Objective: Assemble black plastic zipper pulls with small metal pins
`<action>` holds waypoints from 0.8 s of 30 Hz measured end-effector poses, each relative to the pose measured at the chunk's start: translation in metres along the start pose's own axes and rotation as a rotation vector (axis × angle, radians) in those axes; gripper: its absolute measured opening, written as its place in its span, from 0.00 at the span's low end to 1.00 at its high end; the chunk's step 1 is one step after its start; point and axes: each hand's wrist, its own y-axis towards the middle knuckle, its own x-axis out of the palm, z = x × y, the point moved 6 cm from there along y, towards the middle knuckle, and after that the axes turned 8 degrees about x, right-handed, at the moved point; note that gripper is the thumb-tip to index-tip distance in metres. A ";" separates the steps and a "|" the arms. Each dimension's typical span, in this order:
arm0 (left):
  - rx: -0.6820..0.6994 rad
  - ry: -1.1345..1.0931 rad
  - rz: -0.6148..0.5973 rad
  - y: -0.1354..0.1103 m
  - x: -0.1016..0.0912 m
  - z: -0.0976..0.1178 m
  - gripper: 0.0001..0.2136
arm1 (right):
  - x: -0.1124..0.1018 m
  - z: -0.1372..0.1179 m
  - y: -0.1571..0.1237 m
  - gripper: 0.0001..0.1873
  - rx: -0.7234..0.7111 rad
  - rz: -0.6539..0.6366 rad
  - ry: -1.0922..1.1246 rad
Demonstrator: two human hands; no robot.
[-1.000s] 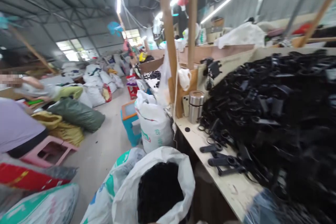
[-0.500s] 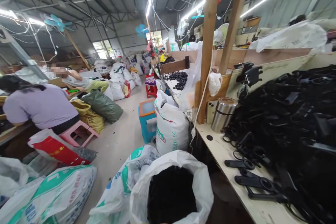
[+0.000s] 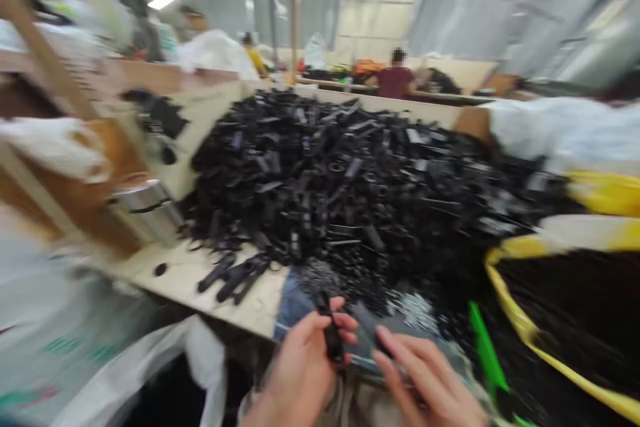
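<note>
A: Left hand (image 3: 300,370)?
B: Low centre. Thumb and forefingers are pressed together on a small black part (image 3: 332,337) — a pinch. The part stands roughly upright, its top end clear of the fingertips.
A: Right hand (image 3: 425,380)?
B: Just beside the left, not touching it. The fingers are stretched out and close together, tips at a dark flat piece (image 3: 373,337). With the motion blur I cannot tell whether it grips that piece or only rests on it.
A: Under the hands?
B: A blue cloth (image 3: 295,300) lies at the near edge of the workbench (image 3: 175,273). There are small shiny bits (image 3: 415,310) past it, too blurred to name.
A: Further out?
B: A big pile of black parts (image 3: 350,173) fills the bench behind the hands. A few loose black handles (image 3: 235,277) lie flat on the wood at its left foot. A metal canister (image 3: 145,207) stands left of the pile, near the board wall.
A: Sides?
B: Right — a yellow-rimmed bag (image 3: 520,323) full of dark material, with a green strip (image 3: 483,347) at its near rim. Left, below the bench, a white sack (image 3: 165,367).
A: Background?
B: A person in a dark red top (image 3: 395,80) at a far bench, heavily blurred.
</note>
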 end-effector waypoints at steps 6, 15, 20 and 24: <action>-0.136 -0.050 -0.079 0.005 0.012 -0.010 0.19 | 0.018 -0.004 -0.015 0.16 0.002 -0.025 0.026; -0.132 -0.039 -0.016 0.003 0.020 -0.023 0.15 | 0.028 0.002 -0.026 0.21 0.058 -0.010 0.018; 0.060 0.187 0.033 0.002 0.018 -0.029 0.20 | 0.033 0.002 -0.029 0.15 0.118 0.027 -0.042; 0.081 0.316 0.022 0.001 0.018 -0.027 0.23 | 0.034 0.002 -0.033 0.14 0.157 -0.010 -0.031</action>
